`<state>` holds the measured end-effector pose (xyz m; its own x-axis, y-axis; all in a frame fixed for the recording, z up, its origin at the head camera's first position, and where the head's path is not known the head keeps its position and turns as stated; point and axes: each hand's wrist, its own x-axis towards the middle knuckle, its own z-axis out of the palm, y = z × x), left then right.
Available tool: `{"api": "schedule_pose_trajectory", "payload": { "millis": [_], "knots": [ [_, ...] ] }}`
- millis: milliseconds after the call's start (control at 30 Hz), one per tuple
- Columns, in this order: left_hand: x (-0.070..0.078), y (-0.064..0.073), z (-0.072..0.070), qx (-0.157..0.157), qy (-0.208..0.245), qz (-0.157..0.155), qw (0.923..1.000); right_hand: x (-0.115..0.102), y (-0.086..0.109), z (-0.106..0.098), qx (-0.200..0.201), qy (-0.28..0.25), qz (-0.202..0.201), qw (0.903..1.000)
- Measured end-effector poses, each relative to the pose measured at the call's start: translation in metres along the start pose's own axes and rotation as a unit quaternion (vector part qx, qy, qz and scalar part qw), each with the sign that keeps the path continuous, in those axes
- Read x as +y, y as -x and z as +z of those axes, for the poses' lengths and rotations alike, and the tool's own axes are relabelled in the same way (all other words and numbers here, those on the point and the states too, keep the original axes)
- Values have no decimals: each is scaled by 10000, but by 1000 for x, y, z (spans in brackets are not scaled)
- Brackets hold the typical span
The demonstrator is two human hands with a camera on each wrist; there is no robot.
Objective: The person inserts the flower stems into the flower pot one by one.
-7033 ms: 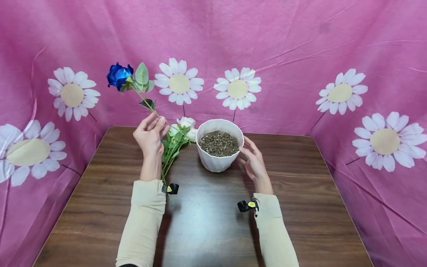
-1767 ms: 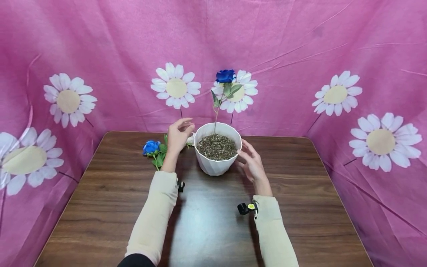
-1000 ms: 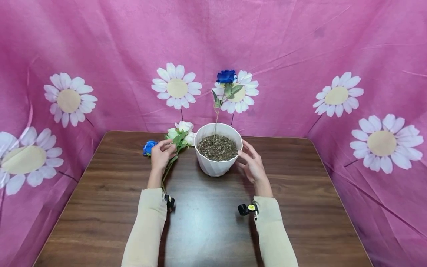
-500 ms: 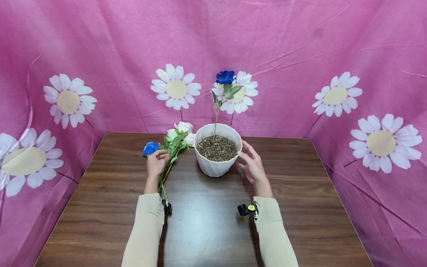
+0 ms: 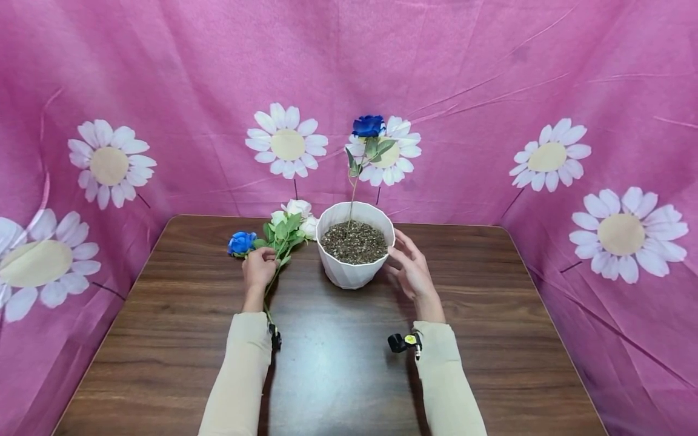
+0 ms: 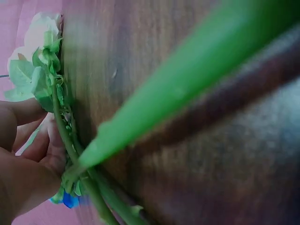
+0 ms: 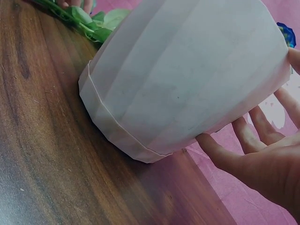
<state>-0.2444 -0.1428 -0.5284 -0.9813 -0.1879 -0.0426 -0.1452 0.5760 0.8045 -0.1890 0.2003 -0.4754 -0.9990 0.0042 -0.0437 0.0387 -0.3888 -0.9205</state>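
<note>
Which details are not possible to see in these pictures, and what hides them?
Head view: lower stem end of upright dark-blue rose, buried in brown granular soil.
Left wrist view: blurred green stem, cut off at upper right.
Right wrist view: soil, hidden behind white faceted pot.

I see creased pink cloth backdrop (image 5: 458, 66) at back, L & R sides, w/ big white daisies (image 5: 548, 156) on it, pale-yellow ctrs, thin dk stems. I've also got dk-brown wood-grain table (image 5: 485, 290), rounded far corners, bright light patch (image 5: 322, 360) reflecting approx. mid-front.
</note>
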Motion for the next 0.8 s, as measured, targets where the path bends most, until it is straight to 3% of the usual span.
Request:
{"api": "schedule_pose_trajectory", "payload": {
  "millis": [333, 567, 800],
  "knots": [
    [3, -3, -5, -101, 32, -37, 9999, 0, 1, 2, -12, 4, 36, 10000],
    [21, -2, -18, -109, 768, -74, 9970, 0, 1, 0, 31, 22, 37, 10000],
    [32, -5, -28, -50, 1627, -107, 9866, 0, -1, -1, 2, 33, 31, 10000]
  ]
}}
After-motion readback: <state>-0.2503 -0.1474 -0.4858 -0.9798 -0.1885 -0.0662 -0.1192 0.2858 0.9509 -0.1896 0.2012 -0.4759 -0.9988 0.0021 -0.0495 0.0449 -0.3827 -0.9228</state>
